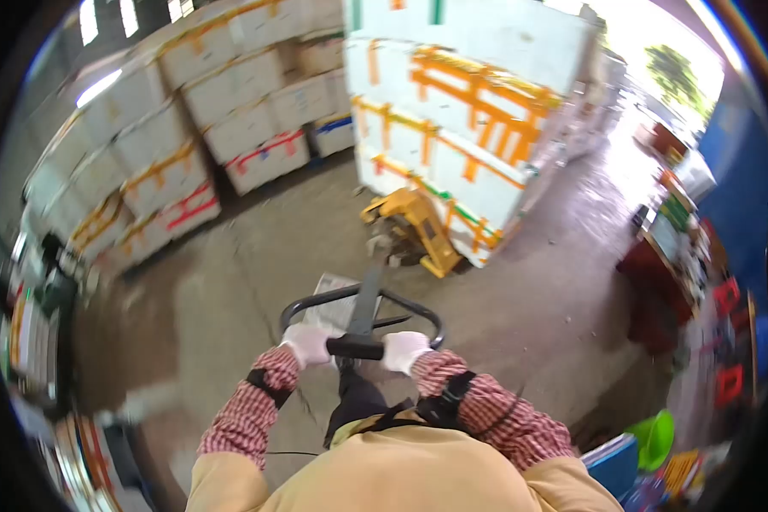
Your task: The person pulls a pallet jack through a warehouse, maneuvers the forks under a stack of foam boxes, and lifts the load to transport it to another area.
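My left hand [305, 344], in a white glove, is closed on the left side of the black loop handle [303, 305] of a pallet jack. In a matching glove, my right hand [405, 350] is closed on the handle's right side. A grey shaft [367, 300] runs forward from the handle to the yellow body of the pallet jack [418, 229]. Just beyond that body stands a tall stack of white foam boxes [452, 111], bound with orange, yellow and green tape. Whether the forks are under the stack is hidden.
More taped white boxes [230, 111] are stacked along the back left. Concrete floor [230, 282] surrounds the pallet jack. Cluttered goods and red furniture [657, 264] line the right side, below a blue wall [747, 162]. A green bucket [655, 439] stands at lower right.
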A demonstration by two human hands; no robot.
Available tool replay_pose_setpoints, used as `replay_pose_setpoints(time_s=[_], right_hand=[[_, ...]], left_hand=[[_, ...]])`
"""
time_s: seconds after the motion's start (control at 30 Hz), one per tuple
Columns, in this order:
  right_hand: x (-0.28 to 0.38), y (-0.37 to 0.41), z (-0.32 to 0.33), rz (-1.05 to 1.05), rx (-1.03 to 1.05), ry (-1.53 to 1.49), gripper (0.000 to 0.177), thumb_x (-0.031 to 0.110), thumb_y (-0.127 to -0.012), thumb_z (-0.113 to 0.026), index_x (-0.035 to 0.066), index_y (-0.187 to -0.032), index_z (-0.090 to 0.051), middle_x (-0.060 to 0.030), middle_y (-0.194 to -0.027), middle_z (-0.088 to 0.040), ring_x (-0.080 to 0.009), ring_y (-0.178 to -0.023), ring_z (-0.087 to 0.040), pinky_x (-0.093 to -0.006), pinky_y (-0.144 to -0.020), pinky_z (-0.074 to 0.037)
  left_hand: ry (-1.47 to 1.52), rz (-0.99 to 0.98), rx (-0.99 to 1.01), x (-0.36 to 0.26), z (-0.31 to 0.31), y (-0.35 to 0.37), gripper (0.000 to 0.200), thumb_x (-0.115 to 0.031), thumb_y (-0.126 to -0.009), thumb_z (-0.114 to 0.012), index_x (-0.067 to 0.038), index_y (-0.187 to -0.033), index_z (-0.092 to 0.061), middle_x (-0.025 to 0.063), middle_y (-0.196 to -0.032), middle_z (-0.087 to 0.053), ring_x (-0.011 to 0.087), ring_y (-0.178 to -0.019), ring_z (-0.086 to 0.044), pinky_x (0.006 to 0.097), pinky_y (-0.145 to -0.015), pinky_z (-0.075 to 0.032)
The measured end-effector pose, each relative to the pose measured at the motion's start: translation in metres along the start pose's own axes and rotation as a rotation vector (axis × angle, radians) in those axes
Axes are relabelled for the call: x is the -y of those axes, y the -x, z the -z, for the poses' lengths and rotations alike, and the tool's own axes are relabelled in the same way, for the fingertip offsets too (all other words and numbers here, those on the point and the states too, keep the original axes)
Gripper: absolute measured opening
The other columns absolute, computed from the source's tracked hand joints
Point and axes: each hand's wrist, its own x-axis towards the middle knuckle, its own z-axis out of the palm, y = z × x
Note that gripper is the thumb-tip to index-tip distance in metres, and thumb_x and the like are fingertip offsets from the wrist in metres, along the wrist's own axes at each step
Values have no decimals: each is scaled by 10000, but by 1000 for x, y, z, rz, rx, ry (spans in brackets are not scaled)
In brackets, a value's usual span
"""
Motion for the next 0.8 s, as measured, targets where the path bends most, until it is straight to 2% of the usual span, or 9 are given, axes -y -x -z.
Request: replay_pose_setpoints(time_s=[0.1, 0.17, 0.23, 0.37, 0.5, 0.53, 0.57, 0.63, 0.8], right_hand=[[-15, 24, 23, 37, 68, 61, 354, 305, -692, -663, 52, -936, -704, -203, -886, -692, -363, -878, -678, -442, -772, -533], [-29, 28, 37, 100, 73, 133, 252, 228, -749, -628, 50, -903, -716, -195, -870, -698, -352, -877, -685, -434, -777, -540], [-41, 30, 63, 118, 97, 143, 242, 221, -746, -640, 37, -891, -703, -200, -860, -695, -357, -867, -683, -441, -766, -537], [-62, 66, 83, 139, 64, 78, 353, 311, -664, -681, 42, -892, -682, -201, -852, -690, -371, -857, -677, -454, -793, -524], [-66, 94, 130, 157, 71, 32, 315, 294, -659, -676, 52, -861, -675, -193, -778, -681, -382, -784, -677, -474, -721, -529], [-70, 97, 137, 180, 10, 11, 275, 266, -654, -678, 65, -841, -669, -182, -743, -676, -377, -747, -678, -478, -683, -530], [-71, 99, 149, 177, -4, 32, 230, 234, -644, -680, 77, -811, -659, -167, -717, -669, -365, -729, -678, -473, -668, -530], [-79, 104, 175, 200, -14, 30, 311, 301, -638, -707, 88, -850, -627, -134, -739, -680, -356, -724, -676, -463, -661, -533], [-87, 120, 244, 249, -134, -21, 258, 231, -593, -685, 93, -801, -617, -133, -694, -659, -353, -681, -664, -455, -612, -515]], left_hand=[[-15, 60, 51, -30, 6, 6, 255, -265, -650, -639, -157, -873, -700, 129, -759, -687, 338, -745, -682, 451, -677, -537], [-16, 90, 9, -49, 29, 9, 275, -260, -654, -641, -140, -895, -696, 133, -742, -683, 335, -735, -684, 449, -674, -536], [20, 46, 73, -60, 58, 0, 281, -237, -683, -614, -88, -915, -670, 138, -768, -690, 336, -738, -686, 455, -654, -524], [80, 86, 38, -99, 62, 14, 252, -245, -682, -623, -111, -895, -641, 147, -718, -676, 348, -702, -678, 464, -649, -523], [123, 66, 60, -126, 99, 23, 246, -233, -701, -612, -109, -913, -630, 143, -716, -678, 351, -695, -678, 474, -644, -522], [155, 71, 125, -132, 118, 21, 209, -200, -750, -554, -80, -911, -614, 155, -747, -684, 352, -715, -682, 469, -686, -515], [156, 64, 115, -135, 129, 19, 220, -206, -741, -565, -77, -915, -607, 158, -741, -683, 353, -701, -680, 475, -678, -514], [160, 77, 114, -144, 158, 16, 246, -247, -724, -610, -99, -921, -609, 145, -696, -673, 354, -692, -676, 472, -648, -516], [145, -51, 49, -160, 236, 12, 344, -382, -733, -720, -138, -947, -607, 119, -697, -677, 337, -640, -669, 448, -592, -518]])
